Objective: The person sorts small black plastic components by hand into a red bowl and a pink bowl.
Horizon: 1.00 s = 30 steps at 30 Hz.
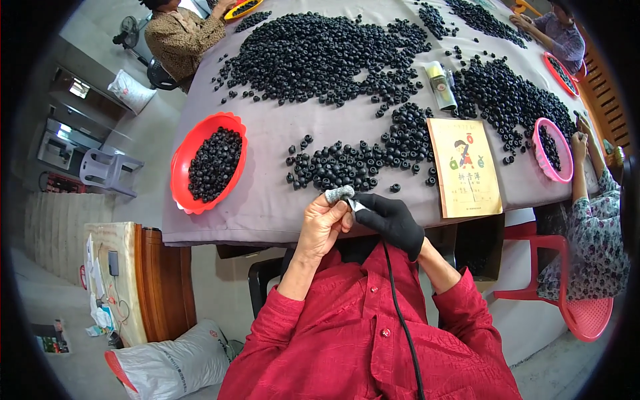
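Head view: small whitish piece sits between the two hands, just off the near edge of the desk; its kind cannot be made out. Right hand, black-gloved: fingers curled, closed on this piece. Left hand, bare apart from a grey knit sleeve on one finger: thumb and fingers pressed together; whether anything sits between them, cannot tell. Whitish piece lies at about 2 o'clock of the left hand, 10 o'clock of the right.

Pose: hands nearly touching in front of the chest. Left forearm comes up from 7 o'clock, right forearm from 5, both in red sleeves. Black cord runs down the red shirt at 6 o'clock.

Clock from the hands. At 12: loose cluster of dark round pieces, nearest ones just beyond the fingers; larger heap farther out, same bearing. At 10: red bowl, partly filled with similar pieces. At 2: yellowish booklet lying flat; pink bowl beyond it, beside a co-worker's hands.
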Motion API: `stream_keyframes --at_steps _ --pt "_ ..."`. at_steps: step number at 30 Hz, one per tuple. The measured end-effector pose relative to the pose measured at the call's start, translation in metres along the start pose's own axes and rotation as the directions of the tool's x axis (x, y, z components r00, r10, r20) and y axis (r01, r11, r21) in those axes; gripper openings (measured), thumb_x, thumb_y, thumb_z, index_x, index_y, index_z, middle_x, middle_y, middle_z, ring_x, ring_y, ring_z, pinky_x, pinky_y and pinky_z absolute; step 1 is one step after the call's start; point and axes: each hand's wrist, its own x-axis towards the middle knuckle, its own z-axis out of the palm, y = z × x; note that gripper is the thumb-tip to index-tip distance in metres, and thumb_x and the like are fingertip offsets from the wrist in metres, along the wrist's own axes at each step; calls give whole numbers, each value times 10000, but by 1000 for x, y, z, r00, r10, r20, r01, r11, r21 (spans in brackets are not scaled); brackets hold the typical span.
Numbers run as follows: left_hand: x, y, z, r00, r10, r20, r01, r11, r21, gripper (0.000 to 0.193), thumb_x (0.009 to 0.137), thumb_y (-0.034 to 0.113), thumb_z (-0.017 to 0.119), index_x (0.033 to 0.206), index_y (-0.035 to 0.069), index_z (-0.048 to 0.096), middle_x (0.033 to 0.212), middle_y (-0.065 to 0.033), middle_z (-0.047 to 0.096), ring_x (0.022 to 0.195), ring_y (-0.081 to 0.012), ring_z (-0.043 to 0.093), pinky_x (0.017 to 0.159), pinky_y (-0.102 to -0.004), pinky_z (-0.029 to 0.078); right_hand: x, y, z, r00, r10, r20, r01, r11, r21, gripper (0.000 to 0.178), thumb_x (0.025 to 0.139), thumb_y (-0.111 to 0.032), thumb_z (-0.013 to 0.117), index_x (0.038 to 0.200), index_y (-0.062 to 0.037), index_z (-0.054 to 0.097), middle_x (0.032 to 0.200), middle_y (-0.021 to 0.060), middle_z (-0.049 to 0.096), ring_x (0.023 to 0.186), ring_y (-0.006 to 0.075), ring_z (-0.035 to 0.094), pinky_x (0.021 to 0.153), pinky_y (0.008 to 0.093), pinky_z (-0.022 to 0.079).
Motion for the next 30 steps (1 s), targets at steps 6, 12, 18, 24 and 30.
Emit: stream_keyframes --at_steps 6,12,18,24,30 --pt "-1 -1 0 1000 7 -24 -6 1000 28 129 857 71 567 974 28 601 680 -34 583 559 -94 529 498 -201 423 -1 -1 -1 1000 8 16 -6 996 -90 337 866 -176 584 1155 -7 550 989 48 621 915 78 522 819 252 437" --pt "0 -2 -2 999 21 -26 -20 998 51 125 858 69 566 972 33 601 676 -25 582 555 -86 524 494 -191 411 0 0 0 1000 20 0 -20 998 -54 351 859 -183 591 1161 -10 545 977 51 626 897 75 524 801 254 442" --pt "-1 1 2 999 27 -41 -23 994 105 117 857 65 566 963 35 606 671 -15 575 554 -75 512 490 -183 395 0 -1 -1 1000 5 0 -5 994 -105 359 858 -211 591 1160 -22 551 948 57 634 874 73 527 780 259 448" --pt "-2 2 2 998 45 -41 -38 986 165 118 858 44 556 962 31 611 680 -5 570 559 -65 497 502 -181 384 0 -2 0 1000 28 -2 -28 990 -137 350 862 -217 583 1151 -21 555 943 88 644 870 88 548 776 270 455" --pt "-3 1 5 996 76 -40 -67 978 198 127 856 32 553 967 28 614 699 1 572 563 -60 485 513 -180 382 0 -4 1 1000 16 1 -16 988 -154 336 868 -214 576 1140 -17 560 948 95 645 872 85 549 776 274 458"
